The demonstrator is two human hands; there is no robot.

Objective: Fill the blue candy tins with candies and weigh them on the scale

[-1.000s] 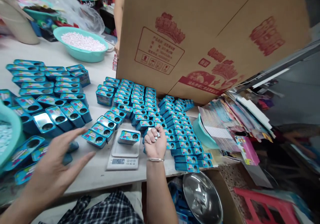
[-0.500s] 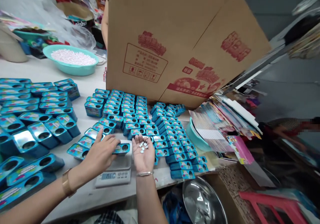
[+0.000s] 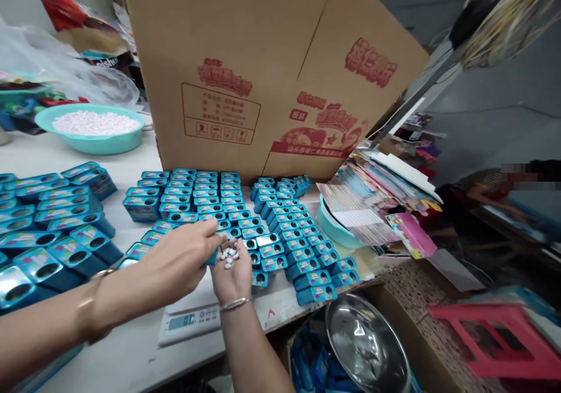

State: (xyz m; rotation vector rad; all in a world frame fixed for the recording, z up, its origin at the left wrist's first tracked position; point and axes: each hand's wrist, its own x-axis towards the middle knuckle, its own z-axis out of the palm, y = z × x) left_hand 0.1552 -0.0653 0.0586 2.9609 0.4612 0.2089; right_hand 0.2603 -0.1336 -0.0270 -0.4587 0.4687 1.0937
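Over on the left, a round turquoise plastic bowl [image 3: 103, 144] of pale pellets sits on the white worktop [image 3: 118, 355]. Left hand [image 3: 182, 258]'s above a white digital scale [image 3: 190, 322], gripping a mostly hidden blue container [image 3: 213, 258] right by the right hand [image 3: 234, 276], which is open, palm up, holding small white pellets [image 3: 229, 256].

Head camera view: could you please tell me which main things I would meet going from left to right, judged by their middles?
Turquoise basin → left hand → right hand, palm up with small white pellets → metal bowl → red plastic frame.
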